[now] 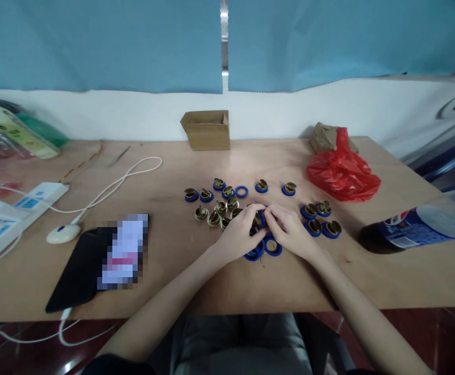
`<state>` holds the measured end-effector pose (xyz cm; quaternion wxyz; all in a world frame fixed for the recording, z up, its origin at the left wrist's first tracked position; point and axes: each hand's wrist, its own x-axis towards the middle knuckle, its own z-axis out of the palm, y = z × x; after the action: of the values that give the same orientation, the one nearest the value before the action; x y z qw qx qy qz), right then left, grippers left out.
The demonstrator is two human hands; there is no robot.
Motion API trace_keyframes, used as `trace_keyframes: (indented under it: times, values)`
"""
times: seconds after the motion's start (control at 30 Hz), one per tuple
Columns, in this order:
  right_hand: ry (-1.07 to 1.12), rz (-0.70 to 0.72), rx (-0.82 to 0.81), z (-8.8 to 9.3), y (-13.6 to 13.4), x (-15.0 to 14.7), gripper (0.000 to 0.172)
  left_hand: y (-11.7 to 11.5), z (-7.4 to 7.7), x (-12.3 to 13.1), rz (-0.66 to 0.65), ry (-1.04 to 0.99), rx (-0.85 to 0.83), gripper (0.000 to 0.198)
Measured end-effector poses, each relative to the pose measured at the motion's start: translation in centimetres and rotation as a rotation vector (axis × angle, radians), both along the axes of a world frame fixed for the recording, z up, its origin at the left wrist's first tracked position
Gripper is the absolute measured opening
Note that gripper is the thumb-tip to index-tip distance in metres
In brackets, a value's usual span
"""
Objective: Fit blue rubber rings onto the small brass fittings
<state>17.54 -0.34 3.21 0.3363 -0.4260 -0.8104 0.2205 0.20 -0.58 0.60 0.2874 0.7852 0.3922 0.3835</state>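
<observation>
A blue ring [262, 220] is held up between the pinched fingertips of the left hand [240, 235] and the right hand [289, 227]; whether a brass piece sits in it cannot be told. The work is judged partly done: blue-rimmed pieces [312, 227] are placed right of the hands and beyond them, while pale-rimmed pieces [214, 219], left of the hands, and loose rings [274, 254], just nearer the body, seem not yet joined.

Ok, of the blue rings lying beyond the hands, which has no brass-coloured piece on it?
The fifth from the left, a blue ring: its middle shows bare table, while the others there each carry a brass-coloured piece.
</observation>
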Motion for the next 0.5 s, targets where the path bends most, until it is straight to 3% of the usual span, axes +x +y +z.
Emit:
trace_keyframes:
  times: [0.5]
  values:
    - [0.007, -0.003, -0.011, 0.04, 0.03, -0.03, 0.03, -0.01, 0.06, -0.04, 0.001, -0.009, 0.002, 0.04]
